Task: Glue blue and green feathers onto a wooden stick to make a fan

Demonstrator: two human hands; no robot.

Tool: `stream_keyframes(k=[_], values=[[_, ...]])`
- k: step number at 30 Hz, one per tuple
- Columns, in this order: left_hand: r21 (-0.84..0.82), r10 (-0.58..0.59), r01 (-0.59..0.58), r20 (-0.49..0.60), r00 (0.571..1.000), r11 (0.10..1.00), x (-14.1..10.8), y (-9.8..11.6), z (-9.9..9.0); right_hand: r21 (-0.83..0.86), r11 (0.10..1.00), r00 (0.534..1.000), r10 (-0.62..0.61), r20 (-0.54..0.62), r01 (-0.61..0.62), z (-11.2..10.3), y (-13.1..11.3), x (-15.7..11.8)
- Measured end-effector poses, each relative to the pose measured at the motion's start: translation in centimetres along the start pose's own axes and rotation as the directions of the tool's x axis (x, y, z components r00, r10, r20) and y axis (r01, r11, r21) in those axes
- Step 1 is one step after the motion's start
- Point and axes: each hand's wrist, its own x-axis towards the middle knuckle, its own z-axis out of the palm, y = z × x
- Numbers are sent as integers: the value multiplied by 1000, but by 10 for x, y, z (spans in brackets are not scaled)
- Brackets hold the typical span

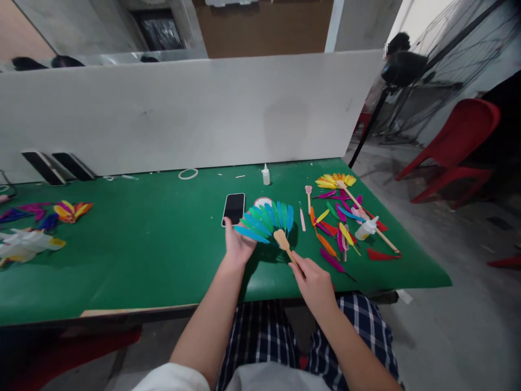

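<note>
A feather fan point(266, 221) with blue and green feathers spreads above the table in front of me. My right hand point(312, 276) is closed around its wooden handle point(292, 255), close to the lower end. On the left side of the fan is my left hand point(239, 245), palm up, its thumb raised and apart from the feathers. The fingers of that hand run beneath the feathers and are partly hidden. Behind the fan lie a smartphone point(234, 206) and a round white lid-like piece point(262, 202), partly covered.
Loose coloured feathers point(332, 231), a glue bottle point(367, 228) and a yellow feather fan point(337, 181) lie on the right. Another glue bottle point(266, 175) stands near the white partition point(228, 108). More feathers point(72, 210) and white bottles point(26, 244) are at the far left.
</note>
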Motion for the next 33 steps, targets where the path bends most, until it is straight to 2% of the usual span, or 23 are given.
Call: stream_keyframes(k=[1, 2, 4, 5, 7, 9, 10, 12, 14, 19, 23, 25, 29, 33], values=[[82, 85, -77, -100, 991, 994, -2, 1, -11, -65, 998, 1000, -16, 18, 18, 1, 3, -3], [182, 214, -183, -168, 962, 966, -6, 2, -20, -129, 991, 999, -24, 46, 30, 3, 6, -7], [433, 400, -308, -139, 906, 847, -18, 2, -35, -241, 970, 992, -9, 125, 39, 4, 9, -11], [578, 444, -330, -62, 894, 746, -25, 1, -39, -289, 956, 986, 7, 167, 42, 4, 9, -12], [824, 400, -354, 172, 900, 443, -39, -2, -42, -365, 930, 969, 49, 243, 45, 2, 8, -12], [912, 254, -391, 351, 901, 125, -52, -10, -41, -414, 909, 946, 91, 310, 49, -1, 6, -10], [916, 187, -402, 393, 900, 7, -57, -15, -40, -428, 902, 934, 108, 341, 52, -2, 5, -9], [904, 108, -400, 417, 903, -148, -64, -24, -40, -440, 896, 907, 137, 397, 57, -3, 4, -7], [893, 81, -384, 412, 908, -235, -68, -32, -42, -440, 896, 887, 156, 435, 58, -4, 4, -5], [881, 116, -356, 407, 906, -311, -68, -39, -46, -437, 898, 860, 180, 477, 54, -6, 2, -3], [925, 307, -254, 338, 890, -283, -68, -41, -48, -448, 893, 845, 202, 495, 49, -9, 1, -1], [951, 380, -207, 284, 880, -232, -68, -42, -49, -443, 895, 849, 197, 491, 48, -10, 1, -1], [970, 402, -225, 243, 883, -92, -67, -41, -50, -423, 905, 865, 179, 469, 42, -9, 2, -1], [971, 431, -201, 127, 894, 131, -67, -35, -49, -388, 921, 894, 149, 423, 30, -8, 4, -2]])
